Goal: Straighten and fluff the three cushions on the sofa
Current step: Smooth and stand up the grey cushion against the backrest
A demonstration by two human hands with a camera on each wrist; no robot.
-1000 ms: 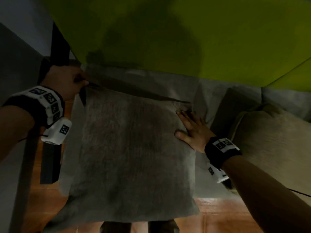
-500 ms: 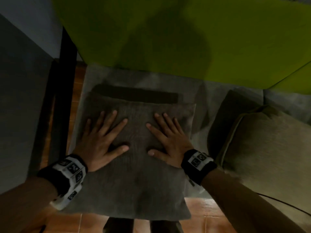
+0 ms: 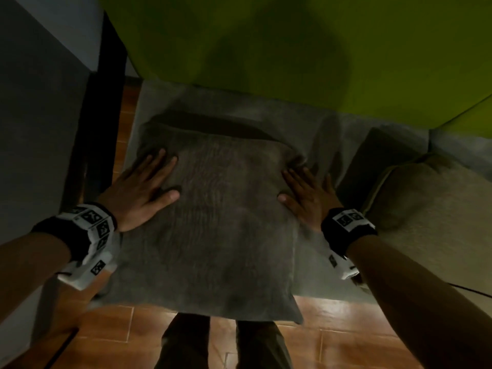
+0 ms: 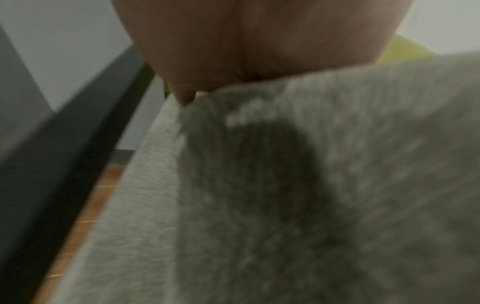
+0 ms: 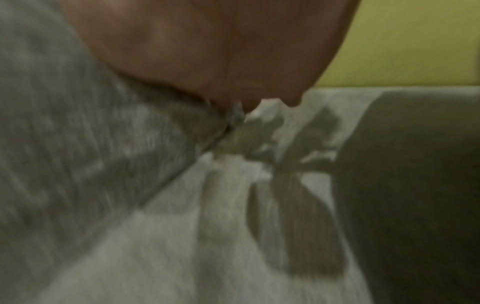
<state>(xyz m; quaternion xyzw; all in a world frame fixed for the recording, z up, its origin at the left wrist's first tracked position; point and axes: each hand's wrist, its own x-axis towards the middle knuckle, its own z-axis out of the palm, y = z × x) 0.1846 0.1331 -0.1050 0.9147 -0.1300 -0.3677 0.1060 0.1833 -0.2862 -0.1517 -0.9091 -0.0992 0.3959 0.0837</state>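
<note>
- left hand (image 3: 138,193) and right hand (image 3: 306,198), fingers flat, gripping nothing, press the grey cushion (image 3: 213,222)
- beige cushion (image 3: 431,209) at 3 o'clock looks untouched (third unseen)

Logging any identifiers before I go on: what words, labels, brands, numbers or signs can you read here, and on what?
No readable text in any view.
Left wristband: black-and-white square marker patterns, no letters or numbers.
Right wristband: the same kind of markers, nothing legible.
Grey cushion, beige cushion, green wall: no label, tag or brand visible.
Both wrist views: too blurred to show any print.
</note>
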